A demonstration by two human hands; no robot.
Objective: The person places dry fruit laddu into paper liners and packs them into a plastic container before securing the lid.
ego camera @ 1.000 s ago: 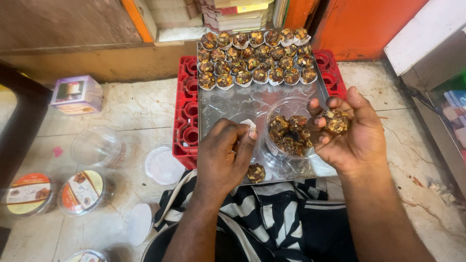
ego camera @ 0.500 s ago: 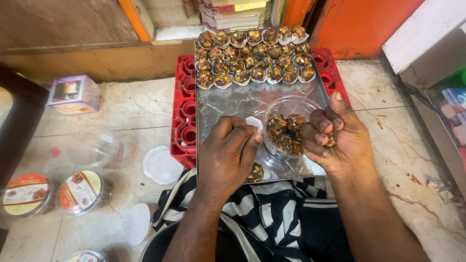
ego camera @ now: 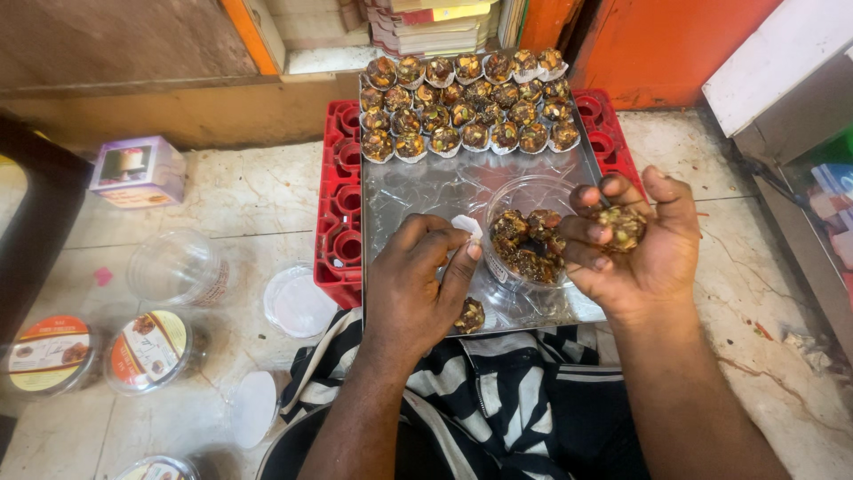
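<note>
My left hand (ego camera: 416, 286) pinches a small white paper cup (ego camera: 467, 226) over a metal tray (ego camera: 435, 191). My right hand (ego camera: 636, 242) curls around a lump of sticky brown nut mixture (ego camera: 622, 226). Between the hands stands a clear plastic bowl (ego camera: 526, 233) holding more of the mixture. One loose sweet (ego camera: 470, 315) lies on the tray by my left wrist. Several filled paper cups (ego camera: 469, 105) stand in rows at the tray's far end.
The tray rests on a red plastic crate (ego camera: 339, 213). On the floor to the left are an open clear tub (ego camera: 176, 267), round lids (ego camera: 298, 302), labelled lidded tubs (ego camera: 147, 348) and a small purple box (ego camera: 139, 171). Books are stacked behind; an orange wall stands at the back right.
My right hand has opened somewhat and turned palm-up, showing the lump it had been squeezing. My left hand still pinches the paper cup, shifted slightly.
</note>
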